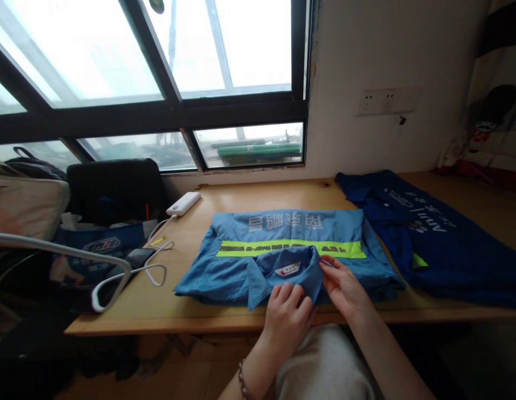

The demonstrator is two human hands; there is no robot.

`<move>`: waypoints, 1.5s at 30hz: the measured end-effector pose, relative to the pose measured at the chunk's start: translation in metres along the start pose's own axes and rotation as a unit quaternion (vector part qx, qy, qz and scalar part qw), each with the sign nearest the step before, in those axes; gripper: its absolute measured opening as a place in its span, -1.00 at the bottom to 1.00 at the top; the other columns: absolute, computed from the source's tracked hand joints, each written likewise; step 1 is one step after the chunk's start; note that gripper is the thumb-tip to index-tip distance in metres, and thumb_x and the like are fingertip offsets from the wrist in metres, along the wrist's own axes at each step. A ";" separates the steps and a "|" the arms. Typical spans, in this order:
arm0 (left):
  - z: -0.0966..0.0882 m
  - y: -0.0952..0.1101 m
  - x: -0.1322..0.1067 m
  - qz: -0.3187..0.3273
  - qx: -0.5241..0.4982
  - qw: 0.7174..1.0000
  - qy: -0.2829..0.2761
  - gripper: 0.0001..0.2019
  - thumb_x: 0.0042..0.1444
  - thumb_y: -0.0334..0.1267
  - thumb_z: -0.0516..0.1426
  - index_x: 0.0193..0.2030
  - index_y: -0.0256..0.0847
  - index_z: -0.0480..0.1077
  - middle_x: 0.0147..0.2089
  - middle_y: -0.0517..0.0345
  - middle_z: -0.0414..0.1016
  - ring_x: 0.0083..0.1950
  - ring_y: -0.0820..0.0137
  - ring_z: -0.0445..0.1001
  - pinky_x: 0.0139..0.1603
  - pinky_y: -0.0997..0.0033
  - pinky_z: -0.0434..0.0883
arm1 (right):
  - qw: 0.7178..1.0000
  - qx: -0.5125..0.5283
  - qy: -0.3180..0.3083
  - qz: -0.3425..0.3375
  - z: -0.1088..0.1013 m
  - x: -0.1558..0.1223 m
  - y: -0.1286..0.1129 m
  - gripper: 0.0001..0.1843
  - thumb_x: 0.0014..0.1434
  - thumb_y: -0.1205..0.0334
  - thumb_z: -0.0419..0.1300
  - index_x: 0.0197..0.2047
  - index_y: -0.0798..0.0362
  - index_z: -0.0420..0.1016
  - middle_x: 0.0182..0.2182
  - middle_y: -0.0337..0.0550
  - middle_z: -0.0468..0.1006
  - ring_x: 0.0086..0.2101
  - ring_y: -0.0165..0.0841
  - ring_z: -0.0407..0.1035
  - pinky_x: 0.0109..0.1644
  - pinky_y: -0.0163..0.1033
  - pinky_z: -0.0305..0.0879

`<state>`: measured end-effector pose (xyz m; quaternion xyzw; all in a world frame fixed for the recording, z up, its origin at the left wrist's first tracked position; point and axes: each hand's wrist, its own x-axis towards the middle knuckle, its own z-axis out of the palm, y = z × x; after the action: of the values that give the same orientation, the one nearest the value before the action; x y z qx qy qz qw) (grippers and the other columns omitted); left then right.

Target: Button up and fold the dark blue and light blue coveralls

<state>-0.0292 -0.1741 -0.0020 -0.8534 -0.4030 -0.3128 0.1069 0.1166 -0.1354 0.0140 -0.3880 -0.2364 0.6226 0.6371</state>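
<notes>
A light blue work jacket point(224, 272) lies folded on the wooden table, its collar toward me. Across it runs a yellow-green strip point(291, 248) with dark worn marks, and pale lettering shows above that. My left hand point(289, 314) has its fingers curled over the near edge of the collar point(264, 272), just below the white label point(288, 269). At the collar's right side, my right hand point(345, 286) pinches the fabric between thumb and fingers. Both hands are close together, and some fingertips are hidden by cloth or knuckles.
To the right lies a dark blue garment point(441, 239) with white print. A white power bank point(183, 204) with a cable sits at the back left, near a blue printed bag point(103, 250). The table's front edge point(178, 326) runs below the jacket. A window is behind.
</notes>
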 end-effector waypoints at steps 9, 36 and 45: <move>-0.040 -0.045 0.004 -0.020 -0.066 0.996 -0.056 -0.81 0.09 -0.28 0.03 -0.15 -0.15 0.36 -0.03 0.08 0.38 0.12 0.26 0.21 0.17 0.07 0.04 | 0.769 -0.550 -0.022 -0.323 -0.004 -0.020 0.000 -0.50 0.03 0.31 0.10 0.09 -0.02 0.24 0.16 -0.06 0.09 0.14 -0.17 -0.03 0.17 0.03 0.00; -0.001 -0.072 0.005 -0.130 0.076 0.973 -0.175 -0.53 0.14 -0.06 -0.11 0.20 -0.03 0.06 0.26 0.09 0.06 0.25 0.22 0.03 0.14 0.04 0.08 | 0.521 -0.783 -0.180 -0.287 -0.019 0.016 0.014 -0.30 0.09 -0.16 -0.04 0.23 -0.06 -0.02 0.21 -0.15 0.02 0.17 -0.12 -0.11 0.16 0.07 -0.12; -0.040 -0.132 -0.051 -0.294 0.241 0.906 -0.186 -0.52 0.16 -0.07 -0.17 0.18 -0.18 0.13 0.27 -0.05 -0.01 0.28 0.11 -0.09 0.15 -0.01 -0.02 | 0.463 -0.833 0.025 -0.301 -0.098 0.001 -0.015 -0.39 0.13 -0.08 -0.07 0.16 0.09 0.17 0.12 -0.04 0.21 0.13 -0.01 -0.06 0.11 0.11 -0.05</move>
<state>-0.1714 -0.1371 -0.0113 -0.6874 -0.7110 -0.0594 0.1359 0.2026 -0.1531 -0.0320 -0.6554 -0.7288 -0.1103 0.1648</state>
